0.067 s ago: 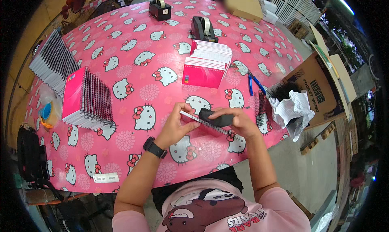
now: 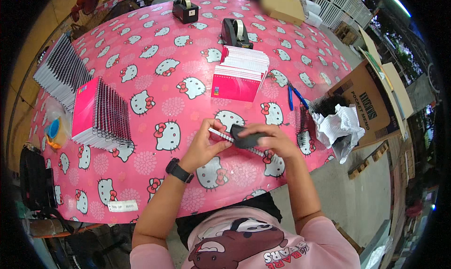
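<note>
Over the near middle of the pink table, my left hand pinches a small notepad held edge-on, its spine marked with a row of dark holes. A wire coil shows along the right part of that spine. My right hand is closed on a soft black pad, which lies against the spine and hides its middle. Beyond my hands stands a stack of pink-covered notepads with punched edges and no coil visible. Coil-bound notepads stand in a row to my left.
More bound notepads sit farther left, near a blue-and-orange cup. Blue-handled pliers, loose coils and crumpled paper lie at right beside a cardboard box. Two tape dispensers stand at the back.
My right hand and the black pad have shifted slightly left along the spine, covering more of its middle. My left hand and the notepad have stayed in place.
</note>
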`<state>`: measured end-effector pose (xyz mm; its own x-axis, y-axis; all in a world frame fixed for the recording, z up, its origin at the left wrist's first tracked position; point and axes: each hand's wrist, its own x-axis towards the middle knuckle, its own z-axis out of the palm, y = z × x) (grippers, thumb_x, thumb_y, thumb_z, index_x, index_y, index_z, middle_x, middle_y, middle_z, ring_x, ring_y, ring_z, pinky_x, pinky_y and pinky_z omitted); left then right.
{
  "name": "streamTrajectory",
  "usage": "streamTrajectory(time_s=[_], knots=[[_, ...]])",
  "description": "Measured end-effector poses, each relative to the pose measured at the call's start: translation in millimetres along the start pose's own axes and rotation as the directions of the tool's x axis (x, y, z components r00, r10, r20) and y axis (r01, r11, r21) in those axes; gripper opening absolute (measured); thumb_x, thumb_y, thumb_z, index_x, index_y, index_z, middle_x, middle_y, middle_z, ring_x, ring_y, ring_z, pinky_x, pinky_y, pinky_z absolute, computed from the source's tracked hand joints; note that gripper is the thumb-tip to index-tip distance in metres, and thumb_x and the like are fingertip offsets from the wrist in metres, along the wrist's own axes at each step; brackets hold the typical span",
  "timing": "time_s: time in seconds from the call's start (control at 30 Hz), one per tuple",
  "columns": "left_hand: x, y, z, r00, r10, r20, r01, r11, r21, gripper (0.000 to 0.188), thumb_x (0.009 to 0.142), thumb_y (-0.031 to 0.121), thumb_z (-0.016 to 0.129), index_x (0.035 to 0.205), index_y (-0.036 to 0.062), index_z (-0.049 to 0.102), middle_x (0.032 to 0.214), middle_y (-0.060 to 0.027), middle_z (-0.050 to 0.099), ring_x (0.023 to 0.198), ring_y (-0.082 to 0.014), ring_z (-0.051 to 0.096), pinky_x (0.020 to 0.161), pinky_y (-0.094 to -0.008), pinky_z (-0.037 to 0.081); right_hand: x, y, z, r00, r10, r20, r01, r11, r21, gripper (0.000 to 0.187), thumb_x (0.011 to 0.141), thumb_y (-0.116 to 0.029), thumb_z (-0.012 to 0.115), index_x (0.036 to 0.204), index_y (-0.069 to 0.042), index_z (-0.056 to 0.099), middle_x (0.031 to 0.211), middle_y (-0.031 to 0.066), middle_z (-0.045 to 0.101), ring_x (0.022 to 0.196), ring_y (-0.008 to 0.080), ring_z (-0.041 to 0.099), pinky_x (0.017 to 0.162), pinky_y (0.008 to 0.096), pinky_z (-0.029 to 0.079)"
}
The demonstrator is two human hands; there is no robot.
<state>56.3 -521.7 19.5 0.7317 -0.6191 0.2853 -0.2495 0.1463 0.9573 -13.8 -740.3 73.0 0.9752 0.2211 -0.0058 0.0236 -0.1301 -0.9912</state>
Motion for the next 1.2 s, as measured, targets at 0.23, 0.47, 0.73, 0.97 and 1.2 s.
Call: streamTrajectory(time_s=[0.23,0.47,0.73,0.97,1.2], knots=[[2.3,1.1,-1.1,0.999,-0.018,0.049,0.019,1.0,-0.023,0.037,0.077,0.003,0.07,0.097,0.0091,0.04,0.094,0.0001,0.044,0.092,-0.009,0.043,0.085,-0.0249,0.036,10.3,-11.4,4.9,0.996,-0.066,0.065,0.063,0.997,0.045,0.045,0.079,-0.036,0.062,0.106,0.0,0.063,0.1,0.0091,0.061,0.098,0.0191,0.055,0.089,0.0323,0.041],[-0.4,-12.3,0.0,1.0,-0.027,0.014,0.027,1.0,0.013,0.037,0.077,0.015,0.072,0.099,0.0058,0.044,0.096,-0.0069,0.051,0.093,-0.0174,0.051,0.082,-0.0309,0.041,12.7,-4.5,8.1,0.994,0.11,-0.024,-0.111,0.993,-0.038,0.044,0.077,-0.034,0.068,0.11,-0.004,0.062,0.103,0.0061,0.059,0.093,0.0159,0.054,0.084,0.0298,0.041],[4.7,47.1,14.8,0.996,-0.058,-0.066,0.076,0.944,0.322,0.037,0.08,0.021,0.069,0.102,0.0028,0.045,0.094,-0.012,0.056,0.087,-0.0206,0.054,0.075,-0.0328,0.044,-13.1,-29.7,4.9,0.866,-0.4,-0.301,0.092,0.719,-0.689,0.044,0.075,-0.02,0.071,0.114,-0.005,0.059,0.115,0.015,0.057,0.11,0.0302,0.049,0.096,0.0391,0.037],[-0.3,66.9,22.3,0.975,0.047,-0.217,-0.01,0.985,0.17,0.02,0.075,0.01,0.072,0.085,0.0009,0.057,0.081,-0.0086,0.06,0.074,-0.0157,0.058,0.068,-0.0286,0.047,1.8,-50.9,51.0,0.899,-0.335,-0.283,0.243,0.917,-0.315,0.024,0.076,-0.012,0.071,0.095,-0.002,0.061,0.082,0.0064,0.055,0.07,0.014,0.052,0.063,0.0262,0.043],[-12.6,94.4,3.5,0.969,0.101,-0.227,-0.041,0.966,0.255,0.014,0.073,0.003,0.07,0.082,0.0009,0.06,0.077,-0.0069,0.063,0.069,-0.0131,0.059,0.064,-0.0264,0.047,16.1,-59.6,65.9,0.876,-0.436,-0.206,0.357,0.873,-0.333,0.028,0.071,-0.014,0.077,0.089,-0.003,0.059,0.071,0.0025,0.049,0.063,0.0101,0.045,0.056,0.0245,0.039]])
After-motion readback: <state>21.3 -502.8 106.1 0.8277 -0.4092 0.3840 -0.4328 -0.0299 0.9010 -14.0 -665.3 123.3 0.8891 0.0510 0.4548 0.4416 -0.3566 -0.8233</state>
